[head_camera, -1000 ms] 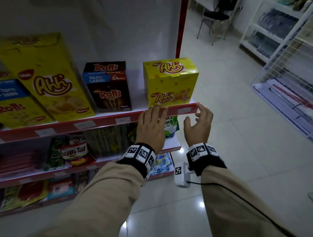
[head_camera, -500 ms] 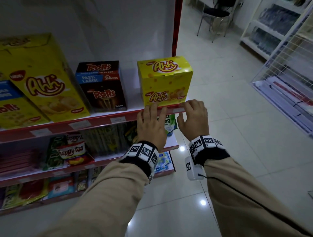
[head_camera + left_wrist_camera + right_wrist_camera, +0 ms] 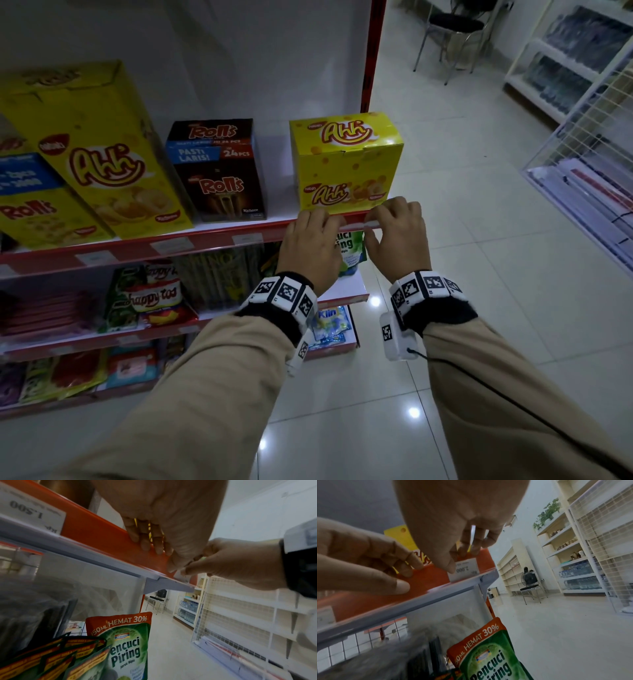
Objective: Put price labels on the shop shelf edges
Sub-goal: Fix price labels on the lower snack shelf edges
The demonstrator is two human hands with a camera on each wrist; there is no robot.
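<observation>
A red shelf edge strip (image 3: 209,241) runs under a small yellow Ahh box (image 3: 346,164). My right hand (image 3: 390,214) is at the strip's right end. Its thumb presses a white price label (image 3: 465,569) printed 2.000 against the strip's front while its fingers (image 3: 471,547) curl over the top edge. Only a sliver of that label (image 3: 356,226) shows between my hands in the head view. My left hand (image 3: 318,221) grips the strip just left of it, fingers (image 3: 147,540) hooked over the top and thumb on the front.
Other price labels (image 3: 171,245) sit further left on the strip, beneath a brown Rolls box (image 3: 219,171) and a tall yellow Ahh box (image 3: 96,150). A green dish-soap pouch (image 3: 123,645) stands on the shelf below. A wire rack (image 3: 582,137) and a chair (image 3: 452,27) stand across the tiled aisle.
My right hand went from spread open at the strip's end to curled over the strip with its thumb on the label. My left fingers bent down over the strip's top edge.
</observation>
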